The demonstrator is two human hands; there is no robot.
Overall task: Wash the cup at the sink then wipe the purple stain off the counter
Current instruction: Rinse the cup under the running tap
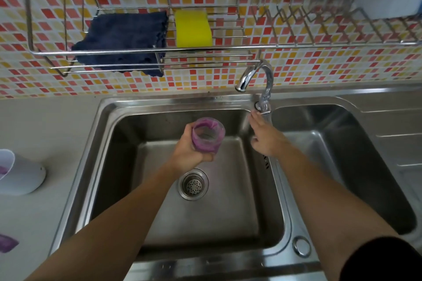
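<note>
My left hand [190, 150] grips a clear cup [208, 134] smeared purple inside, holding it over the left sink basin [164, 201], tilted with its mouth toward me. My right hand [262, 137] hovers just below the tap handle [262, 107], fingers spread and holding nothing. The chrome spout [253, 75] curves left above the basin; no water shows. A purple stain [6, 243] lies on the grey counter [45, 125] at the far left edge.
A wire rack [159, 50] on the tiled wall holds a dark blue cloth [123, 39] and a yellow sponge [193, 28]. A white container [20, 175] with purple traces lies on the left counter. A second basin [338, 155] sits right, a drain strainer [193, 185] below.
</note>
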